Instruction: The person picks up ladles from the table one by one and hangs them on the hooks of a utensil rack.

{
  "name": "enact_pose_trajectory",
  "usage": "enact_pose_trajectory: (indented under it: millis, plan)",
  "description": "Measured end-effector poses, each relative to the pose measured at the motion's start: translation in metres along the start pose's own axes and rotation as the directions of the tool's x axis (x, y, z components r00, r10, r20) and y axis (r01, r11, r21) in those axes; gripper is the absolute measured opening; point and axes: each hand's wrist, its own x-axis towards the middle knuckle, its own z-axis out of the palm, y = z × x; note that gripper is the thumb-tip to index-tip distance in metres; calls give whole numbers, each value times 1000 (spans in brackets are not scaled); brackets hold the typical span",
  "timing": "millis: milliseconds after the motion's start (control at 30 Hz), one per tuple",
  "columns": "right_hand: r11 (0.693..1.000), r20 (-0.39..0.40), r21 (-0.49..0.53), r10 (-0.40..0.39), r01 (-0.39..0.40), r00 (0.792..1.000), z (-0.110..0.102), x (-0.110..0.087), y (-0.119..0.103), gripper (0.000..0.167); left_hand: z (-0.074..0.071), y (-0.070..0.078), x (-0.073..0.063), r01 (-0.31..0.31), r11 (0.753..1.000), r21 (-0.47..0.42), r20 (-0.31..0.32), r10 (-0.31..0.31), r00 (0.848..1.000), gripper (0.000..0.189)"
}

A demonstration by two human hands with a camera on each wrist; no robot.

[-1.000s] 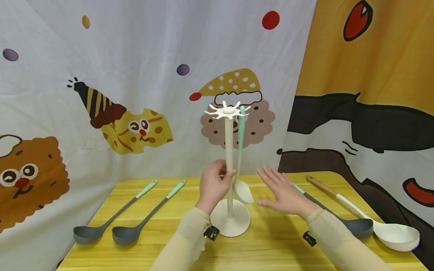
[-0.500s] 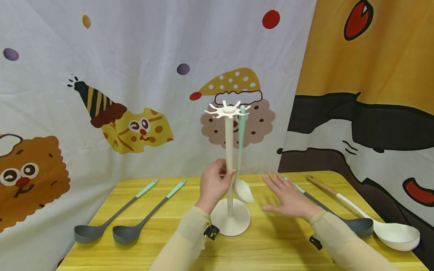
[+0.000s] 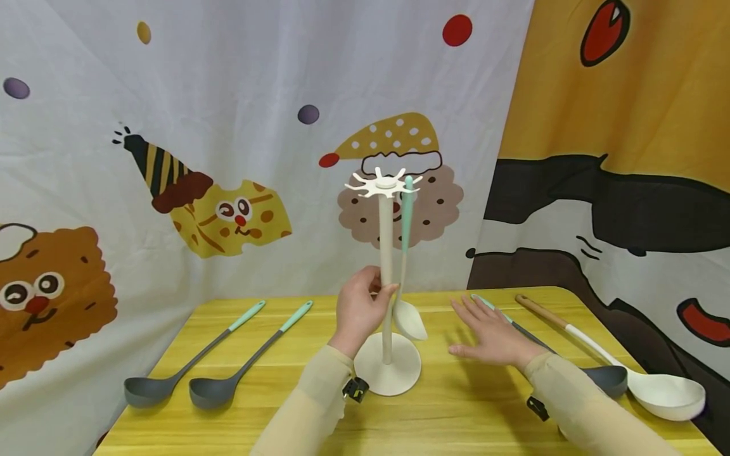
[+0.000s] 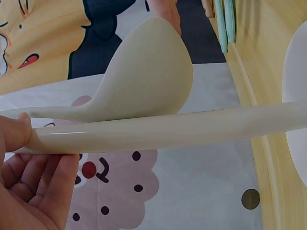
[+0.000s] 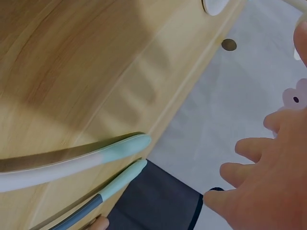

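My left hand [image 3: 360, 310] grips the post of a cream utensil stand [image 3: 386, 240], thumb in front; the left wrist view shows thumb and fingers on the post [image 4: 168, 128]. From the stand's hooked top hangs a white ladle [image 3: 409, 320] with a mint handle, its bowl [image 4: 148, 67] close beside the post. My right hand [image 3: 493, 332] hovers over the table, fingers spread, holding nothing. Near it lies a grey ladle [image 3: 607, 380] with a mint handle, partly hidden by the arm. In the right wrist view, a white-shafted utensil [image 5: 127, 147] with a mint handle lies alongside.
Two grey ladles with mint handles, one outer [image 3: 149, 391] and one inner [image 3: 213, 392], lie on the left of the wooden table [image 3: 274, 424]. A white ladle [image 3: 667, 396] with a wooden handle lies far right. A printed curtain [image 3: 256, 76] hangs behind.
My right hand has drifted right and slightly down, away from the hanging ladle, uncovering more of a mint handle. The left hand keeps its hold on the post.
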Motion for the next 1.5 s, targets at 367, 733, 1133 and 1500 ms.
enact_pose_trajectory:
  millis: [367,733,1133,1500]
  plan:
    - [1000,56,11,26,-27,998,-4,-2,11,92,0,-1,0,1,1000,-2,0,-1,1000,15]
    - [999,114,-19,43,-41,993,-2,-3,26,97,0,-1,1,-8,1000,3,-4,8,1000,15]
    - [997,169,-30,79,-75,982,-3,-7,35,98,0,0,0,-8,1000,1,-8,8,1000,15]
    - [995,194,-41,98,-92,976,-3,-7,44,96,0,0,0,-6,1000,-9,-6,6,1000,15]
